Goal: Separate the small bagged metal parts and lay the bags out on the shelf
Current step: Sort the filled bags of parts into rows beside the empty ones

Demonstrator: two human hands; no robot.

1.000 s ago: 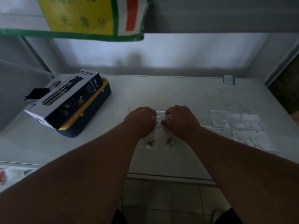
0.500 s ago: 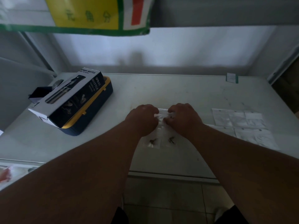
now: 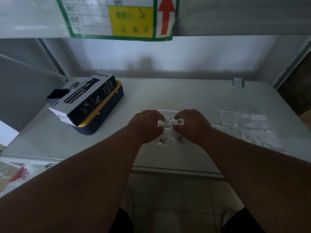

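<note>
Head view, looking forward and down over both forearms onto a pale grey flat shelf (image 3: 185,96). At the centre, a strip of small clear plastic bags holding dark metal parts (image 3: 170,122) is held just above the shelf surface between the two hands. The left hand (image 3: 145,126), at about 9 o'clock of the strip, is seen with its fingers curled and pinching the left end of the strip; the right hand (image 3: 193,126), at about 3 o'clock, is seen with its fingers curled and pinching the right end. The two hands are close together, knuckles toward the camera. More of the same bags hang or lie below the pinched part, at about 6 o'clock, where two dark metal parts (image 3: 180,140) are visible through the plastic; whether these lower bags touch the shelf cannot be told. At 3 o'clock of the hands, well apart from them, a group of flat clear bags already laid out (image 3: 244,122) is arranged side by side in rows on the shelf. At about 10 o'clock, a black and white cardboard spray bottle box (image 3: 85,101) is laid tilted on a dark blue tray with a yellow rim (image 3: 107,116). At 12 o'clock, above the shelf, a green-bordered paper label with a yellow panel and a red arrow (image 3: 131,21) is fixed to the upper shelf edge.
</note>
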